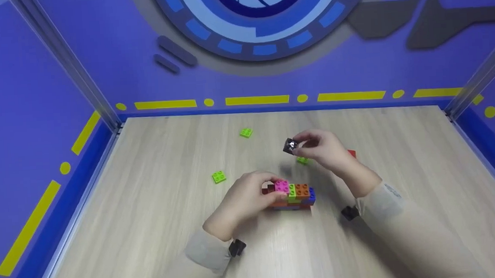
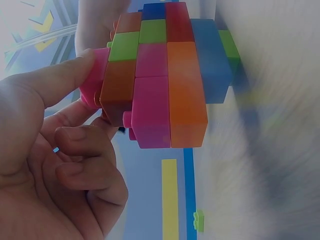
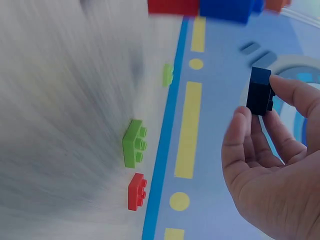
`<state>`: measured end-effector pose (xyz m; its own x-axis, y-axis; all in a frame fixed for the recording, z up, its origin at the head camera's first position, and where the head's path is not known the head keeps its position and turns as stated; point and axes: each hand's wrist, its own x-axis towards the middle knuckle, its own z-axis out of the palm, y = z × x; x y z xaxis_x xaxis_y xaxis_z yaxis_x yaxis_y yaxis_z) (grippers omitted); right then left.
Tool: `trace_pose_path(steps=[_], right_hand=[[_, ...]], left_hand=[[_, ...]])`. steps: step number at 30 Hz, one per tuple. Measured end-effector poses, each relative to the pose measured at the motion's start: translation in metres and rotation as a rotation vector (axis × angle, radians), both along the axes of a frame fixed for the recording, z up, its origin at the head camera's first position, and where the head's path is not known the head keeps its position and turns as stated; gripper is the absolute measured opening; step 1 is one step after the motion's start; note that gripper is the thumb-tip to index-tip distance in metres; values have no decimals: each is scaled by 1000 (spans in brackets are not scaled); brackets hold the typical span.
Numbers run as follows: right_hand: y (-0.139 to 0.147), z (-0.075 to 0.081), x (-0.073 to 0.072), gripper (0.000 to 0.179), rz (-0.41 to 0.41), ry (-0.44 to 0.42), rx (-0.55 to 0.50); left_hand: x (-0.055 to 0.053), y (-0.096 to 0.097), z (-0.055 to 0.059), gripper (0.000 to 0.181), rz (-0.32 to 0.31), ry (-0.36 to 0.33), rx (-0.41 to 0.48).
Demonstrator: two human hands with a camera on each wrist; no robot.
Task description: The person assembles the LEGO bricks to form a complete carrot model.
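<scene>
In the head view my left hand (image 1: 244, 197) is at the left end of a stack of joined toy building bricks (image 1: 303, 189). Its thumb and fingers pinch a pink brick (image 1: 281, 186) at the top of that stack. Orange, brown, blue, green, red and pink bricks make up the stack's side (image 2: 187, 90) in the left wrist view. Higher up and to the right, my right hand (image 1: 323, 149) pinches a small black brick (image 1: 290, 146) between thumb and fingertips, in the air above the table. The right wrist view shows this black brick (image 3: 259, 92) held apart from the stack.
Flat light green bricks lie on the wooden table (image 1: 163, 230): one at the back (image 1: 246, 132), one left of the stack (image 1: 219, 177), one below the right hand (image 1: 303, 160). A red brick (image 1: 352, 153) shows behind the right wrist. Blue walls (image 1: 270, 86) stand around the table.
</scene>
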<state>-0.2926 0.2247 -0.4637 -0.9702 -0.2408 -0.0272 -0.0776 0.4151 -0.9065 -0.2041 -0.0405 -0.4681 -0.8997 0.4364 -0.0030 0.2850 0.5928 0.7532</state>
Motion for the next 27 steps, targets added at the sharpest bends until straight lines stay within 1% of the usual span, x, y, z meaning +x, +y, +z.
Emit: trace_pose_path(steps=[3, 7, 10, 16, 21, 27], right_hand=[[5, -1, 14, 44, 13, -12, -51], [11, -4, 30, 43, 7, -42, -97], [16, -6, 40, 42, 5, -49, -112], [25, -9, 59, 41, 26, -47, -168], [29, -8, 70, 41, 30, -46, -201], [30, -11, 76, 40, 73, -46, -213]], left_hand=[[-1, -1, 2, 36, 2, -6, 13], [-2, -2, 4, 35, -4, -3, 24], [-2, -2, 3, 34, -8, -2, 25], [0, -1, 0, 35, 1, -16, 20], [1, 1, 0, 35, 2, -20, 24], [0, 0, 0, 34, -1, -15, 30]])
